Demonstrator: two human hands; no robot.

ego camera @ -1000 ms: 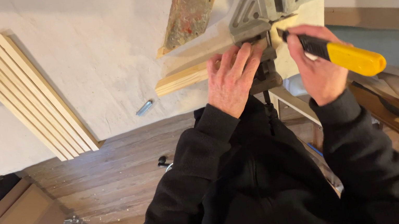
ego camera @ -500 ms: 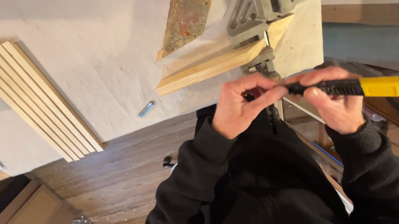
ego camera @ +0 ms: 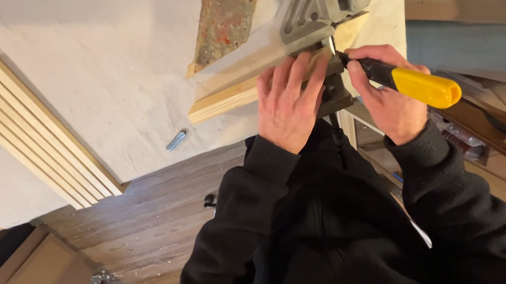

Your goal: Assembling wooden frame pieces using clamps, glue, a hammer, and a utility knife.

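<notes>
My left hand [ego camera: 287, 100] lies flat, fingers spread, on the end of a pale wooden strip [ego camera: 223, 99] held in a grey metal corner clamp [ego camera: 320, 8]. My right hand [ego camera: 387, 98] grips a utility knife [ego camera: 415, 84] with a yellow and black handle. Its blade tip points at the wood right at the clamp's jaw, beside my left fingertips. A second wooden piece [ego camera: 376, 23] meets the strip at the clamp. Both arms wear black sleeves.
Several long pale wooden strips [ego camera: 20, 126] lie side by side at the left of the white workbench [ego camera: 88, 66]. A rusty, paint-stained triangular plate [ego camera: 224, 13] rests near the clamp. A small blue-grey plug [ego camera: 176, 140] lies near the bench edge. Wooden floor below.
My hands went from in front of my chest, where the left fingers touched the knife's tip, back up to the clamp. The left hand now presses the strip and the knife meets the wood.
</notes>
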